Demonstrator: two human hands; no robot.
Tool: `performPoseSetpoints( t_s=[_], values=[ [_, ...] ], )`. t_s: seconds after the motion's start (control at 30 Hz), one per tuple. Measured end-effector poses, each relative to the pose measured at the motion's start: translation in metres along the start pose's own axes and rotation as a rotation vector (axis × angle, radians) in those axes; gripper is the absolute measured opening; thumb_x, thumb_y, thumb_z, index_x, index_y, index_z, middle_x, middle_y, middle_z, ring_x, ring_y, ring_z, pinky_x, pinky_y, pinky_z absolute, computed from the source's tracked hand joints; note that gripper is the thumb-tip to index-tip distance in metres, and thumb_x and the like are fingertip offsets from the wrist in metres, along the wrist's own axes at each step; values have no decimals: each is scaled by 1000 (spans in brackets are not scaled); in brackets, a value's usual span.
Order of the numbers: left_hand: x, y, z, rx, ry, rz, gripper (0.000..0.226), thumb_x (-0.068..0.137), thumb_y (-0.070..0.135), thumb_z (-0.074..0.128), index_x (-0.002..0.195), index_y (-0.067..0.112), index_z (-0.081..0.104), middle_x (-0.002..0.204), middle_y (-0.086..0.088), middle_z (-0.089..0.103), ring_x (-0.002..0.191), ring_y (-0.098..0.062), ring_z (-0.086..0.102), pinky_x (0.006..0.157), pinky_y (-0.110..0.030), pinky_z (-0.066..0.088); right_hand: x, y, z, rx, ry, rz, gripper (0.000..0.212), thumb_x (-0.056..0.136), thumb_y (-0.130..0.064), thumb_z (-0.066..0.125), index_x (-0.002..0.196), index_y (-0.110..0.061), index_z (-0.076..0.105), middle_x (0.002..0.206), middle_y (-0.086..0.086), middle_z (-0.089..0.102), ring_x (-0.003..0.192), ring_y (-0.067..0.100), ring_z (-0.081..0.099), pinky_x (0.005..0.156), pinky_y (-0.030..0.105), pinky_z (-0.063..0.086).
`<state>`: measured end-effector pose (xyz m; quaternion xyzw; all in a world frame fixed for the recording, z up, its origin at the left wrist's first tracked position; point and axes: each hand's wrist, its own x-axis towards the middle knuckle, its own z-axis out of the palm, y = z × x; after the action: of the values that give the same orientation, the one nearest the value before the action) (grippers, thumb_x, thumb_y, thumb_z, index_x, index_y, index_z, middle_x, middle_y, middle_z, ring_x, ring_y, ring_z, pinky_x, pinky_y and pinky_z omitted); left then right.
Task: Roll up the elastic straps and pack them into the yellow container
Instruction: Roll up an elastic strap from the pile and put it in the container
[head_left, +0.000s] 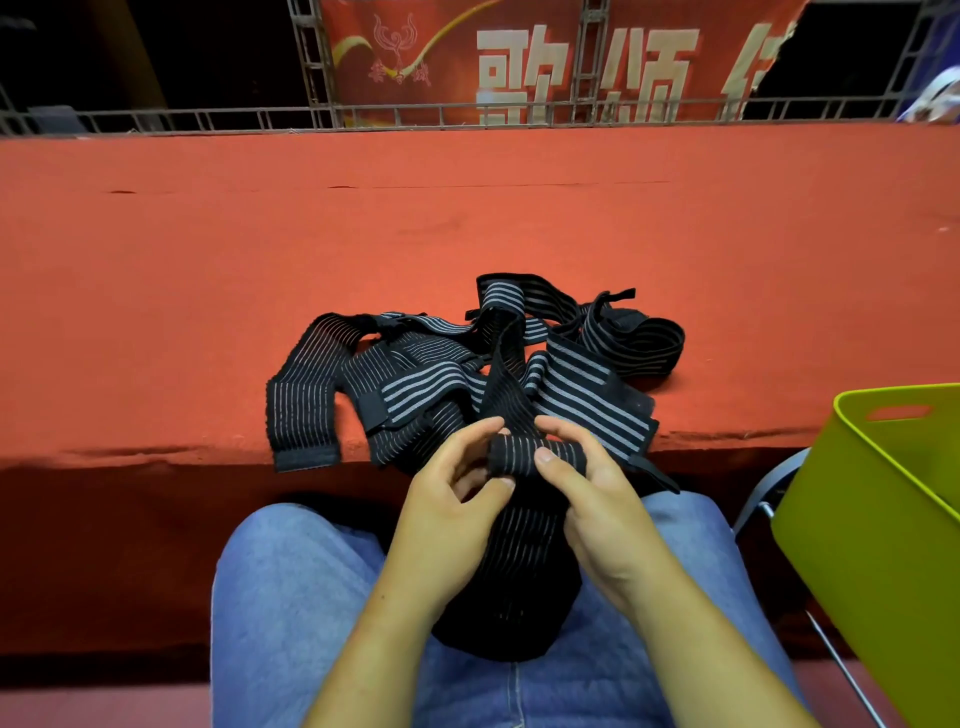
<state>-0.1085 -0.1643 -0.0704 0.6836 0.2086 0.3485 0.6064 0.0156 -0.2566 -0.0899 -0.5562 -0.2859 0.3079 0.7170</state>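
While a red carpeted surface (156, 312) fills the view from nine o'clock, a loose heap of black elastic straps with grey stripes (415, 374) lies on its near edge, at twelve o'clock from the hands. Above a lap in blue denim jeans (291, 597), the left hand (447, 499) pinches the left end of a small black strap roll (524, 454) with curled fingers (483, 431). The right hand (597, 499) grips the roll's right side, thumb pressed on its front. More black strap lies on the lap between the wrists. At three o'clock stands a yellow-green plastic container (883, 493), apart from the straps.
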Motion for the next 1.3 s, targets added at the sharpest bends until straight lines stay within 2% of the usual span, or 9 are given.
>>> performPoseSetpoints(
  t_s=[0.13, 0.23, 0.4, 0.57, 0.7, 0.83, 0.9, 1.03, 1.3],
  values=[
    [-1, 0, 0, -53, -10, -89, 54, 92, -16, 59, 134, 19, 63, 128, 0, 72, 112, -5, 71, 91, -13, 51, 1, 0, -3, -41, -9, -8, 42, 86, -27, 70, 126, -39, 68, 133, 6, 71, 128, 26, 65, 118, 56, 43],
    [-1, 2, 0, -77, -38, -149, 47, 97, -7, 60, 134, 21, 63, 125, 0, 74, 88, 3, 71, 75, -6, 51, 0, -1, -6, -90, 2, -36, 43, 87, -26, 69, 127, -42, 67, 133, 4, 71, 127, 25, 66, 116, 56, 44],
    [-2, 0, 1, -92, -114, -170, 37, 102, 2, 59, 130, 25, 63, 111, 5, 79, 83, 6, 68, 64, -6, 47, -5, -8, -6, -133, 20, -113, 42, 90, -22, 69, 128, -41, 67, 131, 2, 72, 124, 23, 68, 114, 55, 47],
    [-3, -3, -1, -37, -147, -156, 41, 100, 3, 64, 136, 22, 59, 116, 0, 79, 111, -9, 73, 88, -17, 54, -7, -19, -7, -72, 46, -136, 39, 101, -3, 65, 131, -28, 66, 126, 5, 75, 119, 21, 71, 111, 51, 51],
    [-3, -6, -1, 66, -167, -124, 27, 101, 10, 66, 125, 20, 69, 118, 7, 78, 116, -7, 70, 98, -23, 53, -7, -24, -5, -64, 56, -162, 37, 102, -4, 64, 131, -27, 66, 129, 6, 73, 122, 23, 69, 112, 53, 50],
    [-5, -12, -3, 145, -195, -159, 18, 100, 26, 69, 117, 22, 73, 112, 8, 79, 109, -8, 73, 99, -34, 55, -5, -26, -5, -63, 53, -178, 37, 102, -6, 65, 132, -28, 66, 132, 8, 71, 124, 25, 68, 113, 56, 49],
    [-5, -12, -4, 171, -196, -142, 22, 99, 28, 70, 121, 26, 71, 115, 12, 77, 111, -4, 71, 101, -31, 53, -4, -26, -6, -57, 52, -178, 37, 102, -7, 65, 131, -30, 66, 132, 9, 71, 124, 27, 68, 112, 57, 49],
    [-3, -10, -2, 109, -154, -76, 33, 100, 18, 69, 131, 25, 65, 124, 14, 74, 120, -2, 66, 99, -17, 50, -4, -25, -6, -72, 54, -190, 36, 99, -15, 68, 129, -34, 67, 132, 6, 71, 125, 26, 67, 112, 57, 48],
    [4, 1, 1, -71, -56, -31, 40, 105, 15, 61, 142, 26, 56, 121, -3, 76, 118, -14, 70, 102, -26, 52, -5, -20, -5, -137, -30, -152, 39, 100, -16, 67, 132, -37, 63, 134, 3, 70, 126, 26, 66, 113, 58, 46]
  ],
)
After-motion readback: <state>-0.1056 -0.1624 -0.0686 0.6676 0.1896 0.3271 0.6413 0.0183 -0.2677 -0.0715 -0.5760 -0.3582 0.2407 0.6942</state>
